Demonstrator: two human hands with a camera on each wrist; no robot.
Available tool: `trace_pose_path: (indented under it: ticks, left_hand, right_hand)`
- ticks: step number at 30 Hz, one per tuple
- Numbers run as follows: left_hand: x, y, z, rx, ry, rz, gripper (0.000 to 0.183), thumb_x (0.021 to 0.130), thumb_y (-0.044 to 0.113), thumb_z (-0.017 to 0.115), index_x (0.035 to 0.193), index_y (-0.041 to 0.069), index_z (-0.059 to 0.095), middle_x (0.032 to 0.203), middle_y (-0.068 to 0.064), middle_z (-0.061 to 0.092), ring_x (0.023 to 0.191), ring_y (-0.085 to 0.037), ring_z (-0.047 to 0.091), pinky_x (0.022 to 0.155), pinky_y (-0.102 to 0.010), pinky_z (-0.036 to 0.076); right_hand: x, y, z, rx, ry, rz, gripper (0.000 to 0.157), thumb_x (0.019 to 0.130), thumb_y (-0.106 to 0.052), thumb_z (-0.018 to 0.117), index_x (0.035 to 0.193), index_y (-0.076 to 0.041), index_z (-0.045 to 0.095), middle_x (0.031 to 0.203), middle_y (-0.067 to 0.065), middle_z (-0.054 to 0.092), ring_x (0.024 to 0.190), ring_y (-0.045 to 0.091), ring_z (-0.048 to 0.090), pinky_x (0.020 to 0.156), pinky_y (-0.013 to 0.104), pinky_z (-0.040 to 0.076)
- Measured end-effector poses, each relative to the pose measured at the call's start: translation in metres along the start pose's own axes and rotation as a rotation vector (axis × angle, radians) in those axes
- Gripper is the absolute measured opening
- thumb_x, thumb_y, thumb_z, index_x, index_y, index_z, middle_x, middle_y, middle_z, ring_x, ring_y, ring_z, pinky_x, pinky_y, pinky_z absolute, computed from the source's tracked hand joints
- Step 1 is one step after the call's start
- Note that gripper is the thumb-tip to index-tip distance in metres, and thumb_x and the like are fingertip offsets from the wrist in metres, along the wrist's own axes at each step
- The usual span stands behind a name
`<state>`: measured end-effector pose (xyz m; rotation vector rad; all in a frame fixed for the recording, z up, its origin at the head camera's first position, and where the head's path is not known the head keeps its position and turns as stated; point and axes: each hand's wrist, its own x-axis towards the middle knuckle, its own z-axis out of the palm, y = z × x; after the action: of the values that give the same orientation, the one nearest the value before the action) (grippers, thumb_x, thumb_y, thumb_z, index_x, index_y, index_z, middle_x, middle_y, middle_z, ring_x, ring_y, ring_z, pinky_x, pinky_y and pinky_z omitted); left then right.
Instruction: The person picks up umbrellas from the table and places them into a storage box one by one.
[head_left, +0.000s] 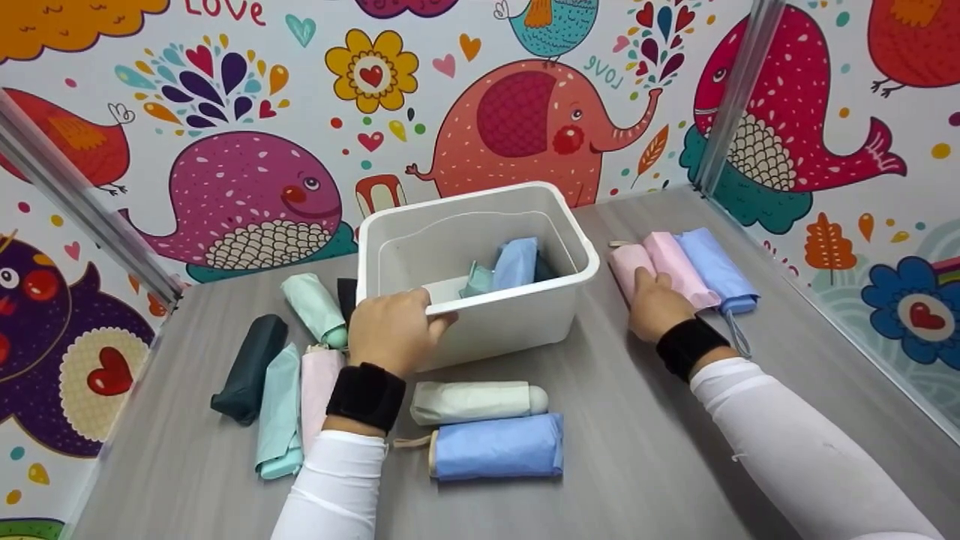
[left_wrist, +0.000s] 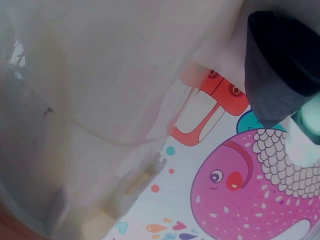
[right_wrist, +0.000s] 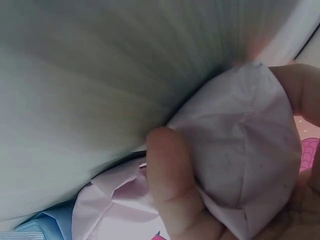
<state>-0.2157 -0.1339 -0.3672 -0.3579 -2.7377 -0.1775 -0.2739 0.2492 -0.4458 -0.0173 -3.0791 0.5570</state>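
Note:
My left hand (head_left: 394, 330) grips the near rim of a white plastic bin (head_left: 517, 319), its fingers over the edge. Inside lie a blue folded umbrella (head_left: 516, 262), a teal one (head_left: 478, 280) and a dark one, partly hidden. On the right, my right hand (head_left: 660, 304) holds a folded pink umbrella (head_left: 628, 262) lying on the table. The right wrist view shows thumb and fingers around the pink fabric (right_wrist: 240, 145). Beside it lie a second pink umbrella (head_left: 679, 270) and a blue umbrella (head_left: 716, 266) with a wrist cord.
Left of the bin lie a mint umbrella (head_left: 311, 304), a dark green one (head_left: 253, 367), a teal one (head_left: 281, 409) and a pale pink one (head_left: 319, 382). In front are a pale green umbrella (head_left: 472, 403) and a blue one (head_left: 499, 448). Patterned walls (head_left: 390, 157) enclose the table.

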Motion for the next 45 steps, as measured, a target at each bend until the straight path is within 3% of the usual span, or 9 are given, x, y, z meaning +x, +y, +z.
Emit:
trace_pose_path:
  ticks: [7, 16, 22, 29, 35, 45]
  left_hand:
    - [0.001, 0.000, 0.001, 0.006, -0.004, 0.000, 0.048, 0.091, 0.058, 0.073, 0.077, 0.014, 0.065, 0.064, -0.007, 0.064, 0.064, -0.035, 0.066, 0.062, -0.052, 0.049]
    - [0.000, -0.001, 0.001, 0.007, 0.003, 0.004, 0.048, 0.091, 0.058, 0.073, 0.075, 0.014, 0.064, 0.062, -0.006, 0.062, 0.061, -0.033, 0.065, 0.059, -0.050, 0.048]
    - [0.000, -0.001, 0.001, 0.007, 0.010, 0.002, 0.049, 0.091, 0.059, 0.073, 0.075, 0.014, 0.065, 0.062, -0.007, 0.063, 0.062, -0.034, 0.066, 0.059, -0.051, 0.048]
    - [0.001, -0.001, 0.001, 0.009, 0.004, 0.003, 0.049, 0.091, 0.060, 0.073, 0.075, 0.014, 0.065, 0.062, -0.006, 0.063, 0.062, -0.034, 0.066, 0.059, -0.051, 0.048]
    - [0.001, -0.001, 0.002, 0.014, 0.000, 0.008, 0.049, 0.091, 0.059, 0.072, 0.075, 0.014, 0.064, 0.062, -0.006, 0.063, 0.062, -0.034, 0.066, 0.060, -0.051, 0.048]
    - [0.000, -0.002, 0.003, 0.009, 0.012, 0.014, 0.049, 0.091, 0.059, 0.074, 0.074, 0.014, 0.064, 0.061, -0.007, 0.062, 0.061, -0.034, 0.065, 0.060, -0.051, 0.048]
  right_hand:
    - [-0.001, -0.001, 0.001, -0.005, -0.010, 0.011, 0.054, 0.090, -0.008, 0.058, 0.137, 0.007, 0.035, 0.115, 0.042, 0.049, 0.089, 0.059, 0.065, 0.076, 0.072, 0.054]
    - [0.004, -0.001, -0.003, 0.038, -0.010, 0.031, 0.075, 0.090, -0.015, 0.059, 0.154, 0.010, 0.028, 0.127, 0.044, 0.050, 0.106, 0.059, 0.062, 0.088, 0.072, 0.050]
    - [0.010, 0.002, -0.008, 0.113, 0.068, -0.008, 0.072, 0.096, -0.018, 0.049, 0.157, 0.013, 0.028, 0.135, 0.049, 0.052, 0.120, 0.061, 0.057, 0.102, 0.072, 0.045]
    - [0.010, -0.002, -0.021, 0.241, 0.160, -0.002, 0.067, 0.102, -0.019, 0.046, 0.159, 0.012, 0.028, 0.150, 0.044, 0.045, 0.139, 0.058, 0.048, 0.117, 0.066, 0.036]
    - [0.008, -0.013, -0.038, 0.348, 0.317, -0.076, 0.058, 0.100, -0.013, 0.054, 0.150, 0.013, 0.041, 0.141, 0.041, 0.055, 0.130, 0.057, 0.055, 0.113, 0.066, 0.040]
    - [0.002, -0.046, -0.062, 0.439, 0.402, -0.144, 0.057, 0.097, -0.010, 0.054, 0.151, 0.007, 0.045, 0.138, 0.038, 0.060, 0.124, 0.054, 0.061, 0.107, 0.067, 0.045]
